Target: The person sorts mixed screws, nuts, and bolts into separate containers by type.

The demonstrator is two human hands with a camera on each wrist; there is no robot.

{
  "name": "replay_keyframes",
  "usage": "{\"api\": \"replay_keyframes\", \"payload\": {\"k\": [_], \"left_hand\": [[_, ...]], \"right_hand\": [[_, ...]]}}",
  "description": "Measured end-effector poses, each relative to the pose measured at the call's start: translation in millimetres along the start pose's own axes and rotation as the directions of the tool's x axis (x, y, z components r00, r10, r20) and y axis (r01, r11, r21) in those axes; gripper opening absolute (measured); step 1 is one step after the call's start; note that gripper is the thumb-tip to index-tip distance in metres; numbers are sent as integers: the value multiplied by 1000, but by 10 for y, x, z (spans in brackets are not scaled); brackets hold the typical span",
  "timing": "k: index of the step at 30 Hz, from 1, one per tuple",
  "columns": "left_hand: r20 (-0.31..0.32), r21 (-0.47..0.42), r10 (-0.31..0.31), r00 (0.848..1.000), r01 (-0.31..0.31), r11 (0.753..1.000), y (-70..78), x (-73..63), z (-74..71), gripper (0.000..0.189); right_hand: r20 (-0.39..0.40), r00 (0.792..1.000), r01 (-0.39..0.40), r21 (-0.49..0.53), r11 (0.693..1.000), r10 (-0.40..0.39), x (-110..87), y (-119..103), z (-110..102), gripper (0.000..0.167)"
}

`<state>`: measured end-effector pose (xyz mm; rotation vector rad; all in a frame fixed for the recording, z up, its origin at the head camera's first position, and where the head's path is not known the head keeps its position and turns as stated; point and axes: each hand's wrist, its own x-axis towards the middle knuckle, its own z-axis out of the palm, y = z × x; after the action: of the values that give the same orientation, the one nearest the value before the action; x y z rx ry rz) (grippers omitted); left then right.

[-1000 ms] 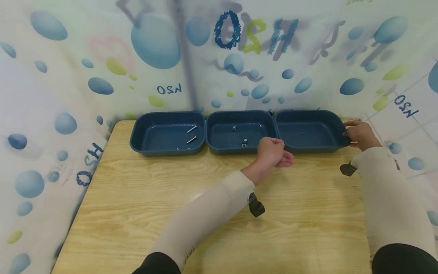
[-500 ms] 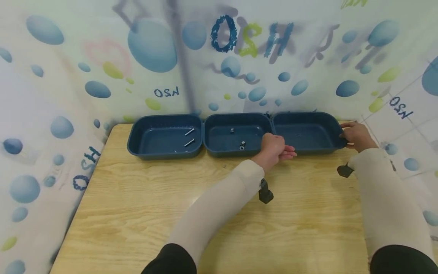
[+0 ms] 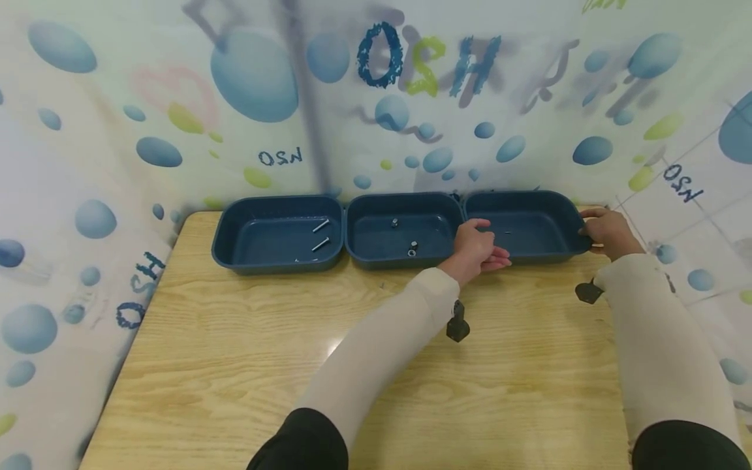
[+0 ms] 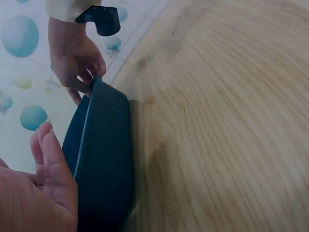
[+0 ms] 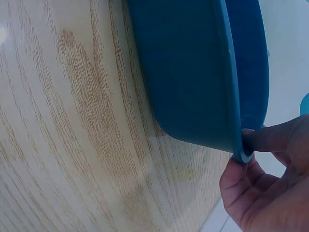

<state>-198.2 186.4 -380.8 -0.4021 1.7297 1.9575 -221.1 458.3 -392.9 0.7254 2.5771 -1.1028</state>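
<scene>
Three dark blue plastic trays stand in a row against the back wall. My right hand (image 3: 611, 234) pinches the rim at the outer end of the right tray (image 3: 529, 256); the right wrist view shows the thumb (image 5: 270, 137) inside and fingers curled beneath the edge. My left hand (image 3: 473, 248) is over the near-left corner of that tray, its fingers (image 4: 54, 154) fairly straight beside the front wall. A tiny thin piece (image 3: 508, 232) lies in the right tray. Several small metal nuts (image 3: 412, 252) lie in the middle tray (image 3: 376, 264).
Two metal bolts (image 3: 320, 244) lie in the left tray (image 3: 276, 268), along with a tiny bright bit. Wood-grain tabletop (image 3: 247, 365) spreads in front of the row. A patterned wall covering (image 3: 352, 143) rises right behind the trays and along both sides.
My left hand has shifted slightly up and its fingers are more spread. The right hand keeps its pinch on the tray rim. The whole head view has drifted a little left.
</scene>
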Motion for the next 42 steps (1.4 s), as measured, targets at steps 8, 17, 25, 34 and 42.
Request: {"api": "replay_keyframes", "payload": {"k": [8,17,25,34,42], "left_hand": [[0,-16,-3,1000,3,1000,-43,8,-41,17],[-8,-13,-10,1000,10,1000,-25,-51,-65,15],[0,-7,-1,1000,1,1000,-4,-123,-126,13],[51,-25,-7,999,8,1000,-169,-277,-150,14],[38,-84,-12,999,15,996,-360,-337,-259,16]], "right_hand": [[1,1000,-4,-3,1000,4,24,-25,0,55],[6,1000,-13,4,1000,13,19,-51,18,55],[14,1000,-5,12,1000,5,19,-44,25,56],[16,1000,-19,3,1000,19,-8,-40,31,57],[22,1000,-4,-8,1000,5,-34,-11,1,58]]}}
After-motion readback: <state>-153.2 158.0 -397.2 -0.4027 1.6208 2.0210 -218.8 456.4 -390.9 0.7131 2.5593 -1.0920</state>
